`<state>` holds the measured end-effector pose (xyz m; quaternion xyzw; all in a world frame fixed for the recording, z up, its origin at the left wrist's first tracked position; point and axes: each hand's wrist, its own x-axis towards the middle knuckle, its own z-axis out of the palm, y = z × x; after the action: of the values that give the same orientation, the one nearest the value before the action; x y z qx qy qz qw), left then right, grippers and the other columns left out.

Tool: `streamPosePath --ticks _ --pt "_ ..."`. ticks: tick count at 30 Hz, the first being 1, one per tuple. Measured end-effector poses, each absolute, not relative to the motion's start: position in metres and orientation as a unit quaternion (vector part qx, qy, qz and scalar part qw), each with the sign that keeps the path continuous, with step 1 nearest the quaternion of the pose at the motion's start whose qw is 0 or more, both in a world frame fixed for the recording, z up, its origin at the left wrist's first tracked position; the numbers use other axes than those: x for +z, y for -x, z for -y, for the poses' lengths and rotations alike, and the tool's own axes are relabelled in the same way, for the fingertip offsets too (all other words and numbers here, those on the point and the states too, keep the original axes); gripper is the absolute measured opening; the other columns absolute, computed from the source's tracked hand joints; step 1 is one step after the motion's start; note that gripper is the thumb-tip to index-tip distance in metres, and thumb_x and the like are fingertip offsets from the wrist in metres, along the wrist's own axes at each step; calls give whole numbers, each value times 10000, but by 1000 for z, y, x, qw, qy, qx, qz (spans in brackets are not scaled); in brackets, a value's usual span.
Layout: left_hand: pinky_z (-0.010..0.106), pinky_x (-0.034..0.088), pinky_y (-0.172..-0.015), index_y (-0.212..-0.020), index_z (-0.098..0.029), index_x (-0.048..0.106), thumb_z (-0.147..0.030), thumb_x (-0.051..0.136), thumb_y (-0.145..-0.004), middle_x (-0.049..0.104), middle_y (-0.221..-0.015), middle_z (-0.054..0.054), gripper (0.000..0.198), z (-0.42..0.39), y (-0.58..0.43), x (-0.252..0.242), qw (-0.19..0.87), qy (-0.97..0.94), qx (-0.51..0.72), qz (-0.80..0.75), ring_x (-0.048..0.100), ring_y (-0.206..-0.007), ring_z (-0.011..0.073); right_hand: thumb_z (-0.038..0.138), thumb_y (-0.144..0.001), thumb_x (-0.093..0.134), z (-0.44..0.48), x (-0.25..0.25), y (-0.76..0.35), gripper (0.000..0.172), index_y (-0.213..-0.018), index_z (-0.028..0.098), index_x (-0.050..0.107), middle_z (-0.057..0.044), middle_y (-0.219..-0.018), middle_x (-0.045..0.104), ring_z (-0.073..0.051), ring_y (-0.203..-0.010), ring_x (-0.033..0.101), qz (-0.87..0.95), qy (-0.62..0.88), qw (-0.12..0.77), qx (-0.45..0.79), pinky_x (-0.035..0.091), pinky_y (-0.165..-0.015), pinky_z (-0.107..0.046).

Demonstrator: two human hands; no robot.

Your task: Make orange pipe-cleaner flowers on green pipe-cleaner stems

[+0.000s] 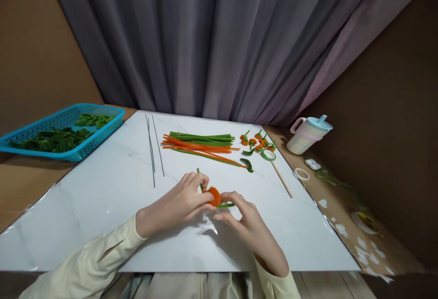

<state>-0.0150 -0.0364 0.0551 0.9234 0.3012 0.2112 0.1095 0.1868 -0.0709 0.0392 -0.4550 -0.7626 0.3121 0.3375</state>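
Over the near middle of the table, my left hand (186, 198) is closed on a small orange pipe-cleaner flower (215, 196), pinched between thumb and fingers. Green pipe cleaner (226, 205) sticks out of it to the right, and another green end rises above my left fingers. My right hand (241, 214) curves around the right side of the piece, thumb and forefinger apart, the forefinger tip close to the orange edge. Farther back lie a bundle of green pipe cleaners (205, 138) and loose orange pipe cleaners (200, 146).
Finished orange-and-green pieces (262, 143), curled green leaves (249, 165), green tape (268, 154) and a wooden stick (282, 179) lie right. Thin wires (150, 153) lie left. A blue basket (80, 153) stands far left; a cup (308, 135) and white ring (301, 174) stand right.
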Motion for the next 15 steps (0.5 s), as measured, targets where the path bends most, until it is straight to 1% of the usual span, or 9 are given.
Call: streamPosePath --ticks 2,4,5,7,9,10,12,14,15 --pt "372 379 -838 -845 -161 568 -314 377 -930 442 -983 82 259 36 14 57 180 -891 240 -342 404 -911 205 289 -895 505 72 38 -186 123 -897 193 582 -30 -803 632 -151 -746 583 780 442 337 286 445 -638 -231" --pt "345 375 -861 -803 -158 546 -345 350 -937 449 -979 68 302 35 14 60 286 -849 255 -363 431 -920 184 245 -932 423 74 38 -185 174 -849 189 566 2 -664 577 -121 -601 529 789 435 331 279 411 -582 -217" --pt "320 384 -844 -793 -158 537 -367 359 -930 468 -961 60 307 35 14 61 354 -826 246 -365 454 -898 169 228 -939 398 74 38 -184 191 -842 188 558 11 -629 550 -113 -557 500 791 435 330 275 394 -556 -213" --pt "272 408 -754 -790 -154 528 -402 397 -908 530 -866 41 304 34 15 63 507 -762 195 -353 510 -782 139 196 -938 376 75 39 -184 194 -850 182 548 11 -629 537 -110 -531 473 795 440 333 251 374 -530 -213" --pt "236 403 -619 -769 -147 518 -415 422 -893 559 -718 13 310 33 15 64 641 -680 138 -328 518 -599 105 155 -926 364 75 38 -184 193 -861 172 545 -4 -656 546 -120 -553 481 805 442 339 205 373 -537 -221" --pt "219 376 -545 -745 -143 510 -419 417 -895 548 -645 -2 327 33 15 64 691 -640 120 -316 488 -506 86 133 -919 360 75 37 -184 194 -874 165 547 -12 -667 551 -126 -566 487 811 442 340 179 373 -544 -226" --pt "191 264 -420 -705 -138 496 -438 430 -888 478 -554 -31 358 32 14 62 761 -570 100 -293 362 -384 45 84 -902 343 74 36 -185 220 -901 152 552 -26 -680 561 -141 -597 495 824 440 336 121 368 -557 -241" --pt "181 132 -377 -684 -135 482 -452 511 -847 393 -536 -53 358 30 14 60 811 -504 83 -286 238 -381 25 36 -883 317 72 34 -185 271 -891 152 562 -35 -683 572 -153 -619 487 837 435 327 62 351 -567 -254" --pt "180 91 -377 -673 -133 473 -449 555 -823 358 -543 -60 360 29 14 59 828 -476 74 -287 199 -399 22 18 -874 306 71 34 -186 295 -876 156 567 -36 -679 575 -157 -623 476 844 431 318 39 340 -570 -260"
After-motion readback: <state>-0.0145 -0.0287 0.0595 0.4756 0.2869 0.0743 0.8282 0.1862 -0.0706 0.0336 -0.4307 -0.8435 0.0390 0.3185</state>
